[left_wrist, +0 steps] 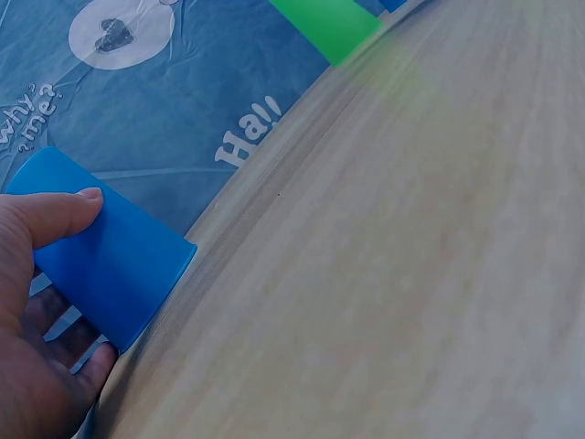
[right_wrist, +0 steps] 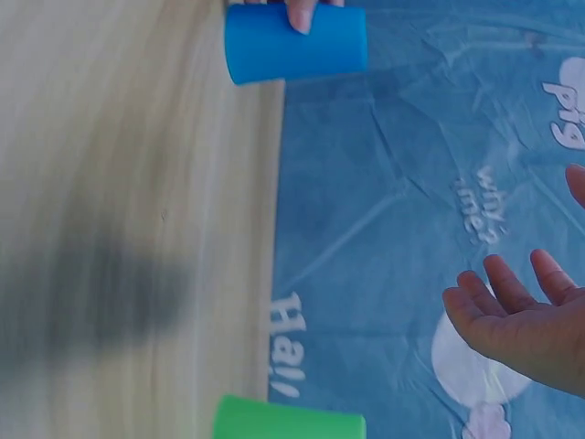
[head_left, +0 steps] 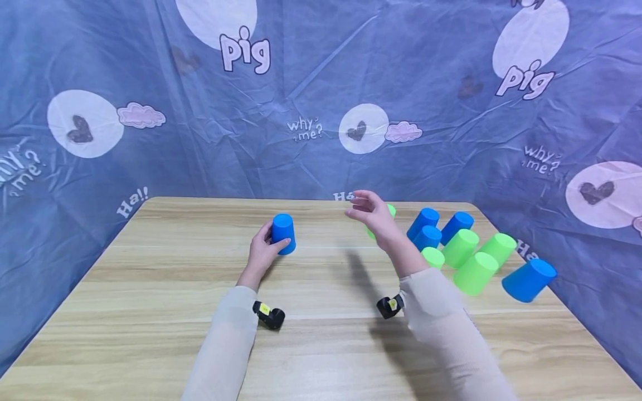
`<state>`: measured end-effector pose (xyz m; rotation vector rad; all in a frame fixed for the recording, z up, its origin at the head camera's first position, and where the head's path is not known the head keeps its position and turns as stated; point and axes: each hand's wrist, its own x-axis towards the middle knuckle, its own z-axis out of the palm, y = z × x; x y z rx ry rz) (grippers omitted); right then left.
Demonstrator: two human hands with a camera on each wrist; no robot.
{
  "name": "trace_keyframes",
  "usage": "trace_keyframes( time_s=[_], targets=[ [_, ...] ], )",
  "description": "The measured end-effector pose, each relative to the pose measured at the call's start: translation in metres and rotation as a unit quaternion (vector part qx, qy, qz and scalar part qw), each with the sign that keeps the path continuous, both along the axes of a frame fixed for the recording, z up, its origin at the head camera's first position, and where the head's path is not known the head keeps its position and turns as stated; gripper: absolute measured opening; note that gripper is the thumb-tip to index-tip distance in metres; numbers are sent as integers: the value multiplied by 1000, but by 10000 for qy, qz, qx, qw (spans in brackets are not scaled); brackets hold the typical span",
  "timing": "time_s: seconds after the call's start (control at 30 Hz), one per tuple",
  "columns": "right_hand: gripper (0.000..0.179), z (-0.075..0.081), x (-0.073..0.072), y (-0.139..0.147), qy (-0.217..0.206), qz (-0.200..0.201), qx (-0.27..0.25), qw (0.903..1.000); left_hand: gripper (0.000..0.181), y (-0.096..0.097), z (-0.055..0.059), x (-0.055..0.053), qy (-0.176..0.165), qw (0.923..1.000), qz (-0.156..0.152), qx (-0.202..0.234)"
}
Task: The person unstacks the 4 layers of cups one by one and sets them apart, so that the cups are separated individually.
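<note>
My left hand (head_left: 262,250) grips an upside-down blue cup (head_left: 283,231) standing on the left-centre of the table. In the left wrist view the thumb presses one side of the blue cup (left_wrist: 119,251), and the fingers reach round its far side. My right hand (head_left: 377,218) is raised above the table, its fingers loosely bent and holding nothing; the right wrist view also shows this hand (right_wrist: 530,325) with a gap between thumb and fingers. Behind it, partly hidden in the head view, is a green cup (head_left: 391,210).
Several upside-down cups stand on the right of the wooden table (head_left: 165,312), among them a blue cup (head_left: 529,280) near the right edge and a green cup (head_left: 475,274). A printed blue cloth (head_left: 301,161) hangs behind the table. Each wrist wears a small black camera (head_left: 271,316).
</note>
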<state>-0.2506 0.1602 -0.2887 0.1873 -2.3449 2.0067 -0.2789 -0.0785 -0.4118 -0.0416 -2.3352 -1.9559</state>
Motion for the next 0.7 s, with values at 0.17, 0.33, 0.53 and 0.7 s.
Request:
trace_keyframes(
  time_s=[0.17,0.33,0.53,0.7],
  targets=[
    [50,-10,-7,-22,-52,50,-166,9998,65,0,0,0,-43,10000,4,-29],
    [51,-24,-15,-41,-129,191,-152,9996,65,0,-2,0,-34,10000,12,-9],
    [51,-39,-19,-56,-113,315,221,9992,64,2,-3,0,2,10000,24,51],
    [51,-50,-23,-69,-130,367,338,9987,66,1,-2,0,11,10000,17,70]
  ],
)
